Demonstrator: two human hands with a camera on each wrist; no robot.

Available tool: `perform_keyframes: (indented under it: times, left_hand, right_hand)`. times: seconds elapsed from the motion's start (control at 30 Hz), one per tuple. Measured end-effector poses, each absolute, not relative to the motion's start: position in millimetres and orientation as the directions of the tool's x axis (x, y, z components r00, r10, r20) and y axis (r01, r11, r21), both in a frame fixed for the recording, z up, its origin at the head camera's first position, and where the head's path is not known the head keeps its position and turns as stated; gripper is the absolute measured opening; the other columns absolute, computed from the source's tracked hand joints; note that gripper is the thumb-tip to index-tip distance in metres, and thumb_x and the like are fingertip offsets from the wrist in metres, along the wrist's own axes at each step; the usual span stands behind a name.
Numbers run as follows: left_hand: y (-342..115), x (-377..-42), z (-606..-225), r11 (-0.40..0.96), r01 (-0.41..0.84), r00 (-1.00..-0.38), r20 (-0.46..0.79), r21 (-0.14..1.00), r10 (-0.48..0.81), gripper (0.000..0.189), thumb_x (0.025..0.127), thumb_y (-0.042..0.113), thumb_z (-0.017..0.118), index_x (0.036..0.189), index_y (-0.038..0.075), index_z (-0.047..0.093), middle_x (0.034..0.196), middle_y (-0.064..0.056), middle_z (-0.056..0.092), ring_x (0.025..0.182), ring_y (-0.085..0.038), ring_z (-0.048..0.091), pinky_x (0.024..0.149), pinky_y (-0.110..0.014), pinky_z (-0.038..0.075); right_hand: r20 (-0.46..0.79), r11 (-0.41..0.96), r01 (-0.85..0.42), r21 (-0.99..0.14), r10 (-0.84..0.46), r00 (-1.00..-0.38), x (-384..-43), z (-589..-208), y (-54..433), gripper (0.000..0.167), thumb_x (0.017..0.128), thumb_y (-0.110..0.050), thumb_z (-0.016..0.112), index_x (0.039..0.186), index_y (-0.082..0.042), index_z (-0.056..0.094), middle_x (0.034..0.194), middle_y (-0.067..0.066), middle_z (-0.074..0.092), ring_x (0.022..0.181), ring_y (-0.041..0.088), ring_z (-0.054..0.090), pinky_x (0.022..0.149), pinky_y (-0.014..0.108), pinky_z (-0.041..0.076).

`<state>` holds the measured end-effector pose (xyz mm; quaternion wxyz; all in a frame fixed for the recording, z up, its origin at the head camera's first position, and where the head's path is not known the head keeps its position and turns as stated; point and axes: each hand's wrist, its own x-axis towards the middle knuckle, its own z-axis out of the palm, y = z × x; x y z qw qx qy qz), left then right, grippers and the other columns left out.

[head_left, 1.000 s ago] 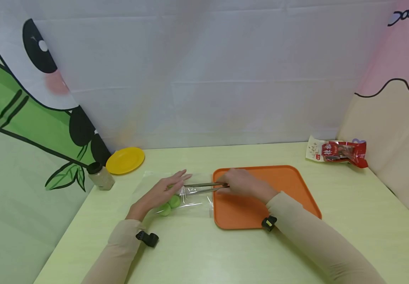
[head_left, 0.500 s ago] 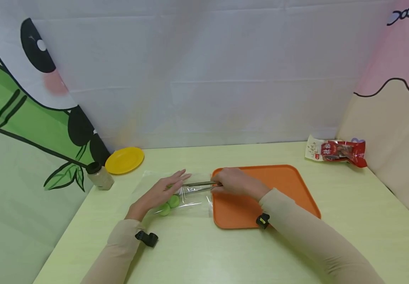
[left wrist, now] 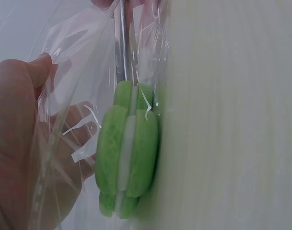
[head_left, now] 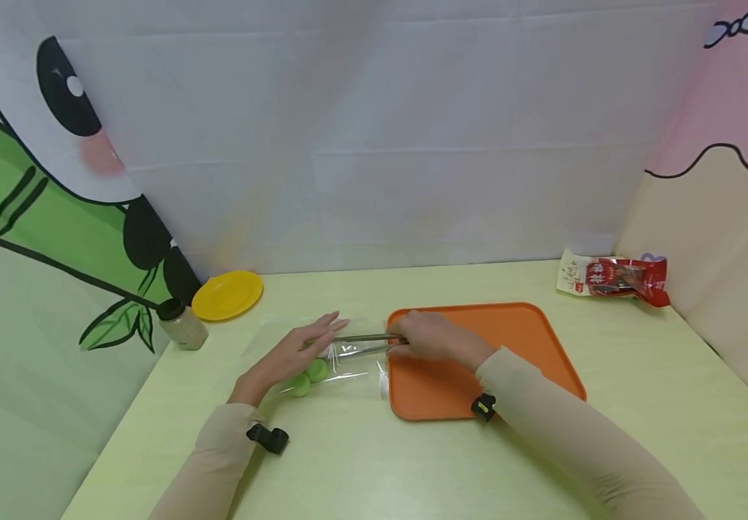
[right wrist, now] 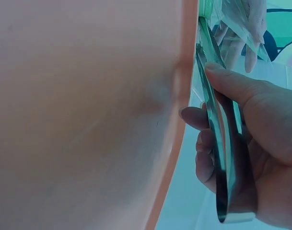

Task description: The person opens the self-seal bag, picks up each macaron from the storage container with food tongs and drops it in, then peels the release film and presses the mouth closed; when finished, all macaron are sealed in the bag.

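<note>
From my remote station, I read the right hand [head_left: 435,334] as gripping metal tongs [head_left: 367,337] at the orange tray's [head_left: 523,336] left edge. I locate the green macarons [head_left: 318,370] left of the tray, within a clear plastic bag [head_left: 364,372]; the left hand [head_left: 292,352], fingers extended and unclenched, lies against that bag, farther left of the tray.

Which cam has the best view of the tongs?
Right wrist: the tongs appear large in the right hand, bent end and both arms visible. Head shows both arms small, with the bent end hidden by that hand. Left wrist shows only the far part, beside the green cookies, through the clear bag.
</note>
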<state>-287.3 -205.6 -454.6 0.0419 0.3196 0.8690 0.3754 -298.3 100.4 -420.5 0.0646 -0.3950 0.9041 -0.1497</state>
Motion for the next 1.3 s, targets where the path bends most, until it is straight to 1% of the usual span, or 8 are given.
perform_keyframes:
  times: [0.4, 0.57, 0.63, 0.73, 0.87, 0.93, 1.1, 1.3]
  left_hand:
    - [-204.3, -287.7, -456.3, 0.505, 0.523, -0.791, 0.171, 0.686, 0.587, 0.042, 0.110, 0.030, 0.041, 0.151, 0.026, 0.047, 0.162, -0.011, 0.028, 0.148, -0.033, 0.024, 0.115, -0.060, 0.023]
    - [-204.5, -286.5, -456.2, 0.502, 0.520, -0.795, 0.176, 0.691, 0.581, 0.042, 0.110, 0.031, 0.041, 0.151, 0.026, 0.048, 0.161, -0.008, 0.029, 0.148, -0.033, 0.025, 0.114, -0.060, 0.024]
    - [-203.8, -286.4, -455.9, 0.504, 0.521, -0.795, 0.176, 0.690, 0.580, 0.042, 0.110, 0.032, 0.041, 0.151, 0.027, 0.048, 0.161, -0.006, 0.029, 0.148, -0.032, 0.026, 0.115, -0.060, 0.025]
    - [-202.5, -286.8, -455.8, 0.514, 0.521, -0.796, 0.170, 0.681, 0.581, 0.042, 0.109, 0.034, 0.041, 0.151, 0.028, 0.048, 0.161, -0.004, 0.029, 0.147, -0.031, 0.027, 0.115, -0.058, 0.025]
    - [-201.6, -287.9, -456.5, 0.523, 0.517, -0.800, 0.164, 0.677, 0.577, 0.043, 0.109, 0.034, 0.041, 0.151, 0.028, 0.047, 0.161, -0.003, 0.029, 0.147, -0.030, 0.027, 0.115, -0.057, 0.025]
    - [-201.7, -288.0, -457.1, 0.522, 0.517, -0.799, 0.165, 0.678, 0.578, 0.043, 0.109, 0.034, 0.042, 0.151, 0.026, 0.048, 0.161, -0.003, 0.029, 0.148, -0.030, 0.027, 0.115, -0.057, 0.025]
    - [-202.6, -287.3, -457.6, 0.514, 0.517, -0.798, 0.167, 0.684, 0.580, 0.044, 0.109, 0.033, 0.042, 0.151, 0.021, 0.048, 0.161, -0.010, 0.029, 0.148, -0.033, 0.026, 0.115, -0.059, 0.023]
    - [-203.9, -285.0, -454.2, 0.512, 0.507, -0.801, 0.160, 0.693, 0.577, 0.043, 0.109, 0.034, 0.042, 0.151, 0.027, 0.048, 0.161, -0.012, 0.029, 0.148, -0.032, 0.025, 0.116, -0.059, 0.022]
  right_hand:
    - [0.050, 0.637, -0.708, -0.304, -0.732, -0.680, -292.5, -418.6, 118.0, 0.014, 0.096, -0.030, 0.070, 0.093, -0.016, 0.067, 0.066, -0.005, 0.052, 0.058, 0.008, 0.041, 0.054, 0.025, 0.035]
    - [0.042, 0.657, -0.677, -0.331, -0.707, -0.706, -285.5, -412.8, 134.7, 0.009, 0.096, -0.027, 0.070, 0.101, -0.020, 0.071, 0.077, -0.011, 0.062, 0.065, 0.008, 0.051, 0.063, 0.026, 0.046]
    - [0.038, 0.665, -0.653, -0.361, -0.690, -0.723, -281.7, -409.6, 146.1, 0.006, 0.096, -0.026, 0.070, 0.098, -0.021, 0.072, 0.079, -0.010, 0.064, 0.066, 0.008, 0.053, 0.065, 0.028, 0.048]
    - [0.023, 0.684, -0.593, -0.425, -0.647, -0.762, -275.3, -403.3, 166.7, 0.008, 0.097, -0.027, 0.068, 0.099, -0.021, 0.073, 0.077, -0.006, 0.064, 0.064, 0.008, 0.052, 0.063, 0.029, 0.048]
    - [0.054, 0.699, -0.576, -0.425, -0.615, -0.786, -270.2, -394.7, 193.5, 0.013, 0.098, -0.029, 0.066, 0.101, -0.018, 0.073, 0.074, -0.007, 0.060, 0.062, 0.007, 0.049, 0.060, 0.029, 0.043]
    - [0.077, 0.706, -0.579, -0.409, -0.605, -0.792, -267.8, -390.6, 205.6, 0.012, 0.098, -0.027, 0.067, 0.095, -0.015, 0.070, 0.071, -0.007, 0.057, 0.060, 0.008, 0.047, 0.057, 0.028, 0.040]
    - [0.081, 0.752, -0.492, -0.440, -0.512, -0.855, -259.6, -380.3, 233.5, 0.017, 0.097, -0.022, 0.067, 0.101, -0.006, 0.067, 0.066, -0.005, 0.055, 0.053, 0.009, 0.045, 0.050, 0.026, 0.036]
    - [0.054, 0.789, -0.383, -0.480, -0.410, -0.911, -254.8, -372.4, 262.6, 0.028, 0.098, -0.023, 0.064, 0.107, 0.004, 0.059, 0.070, 0.001, 0.058, 0.052, 0.013, 0.047, 0.049, 0.030, 0.039]
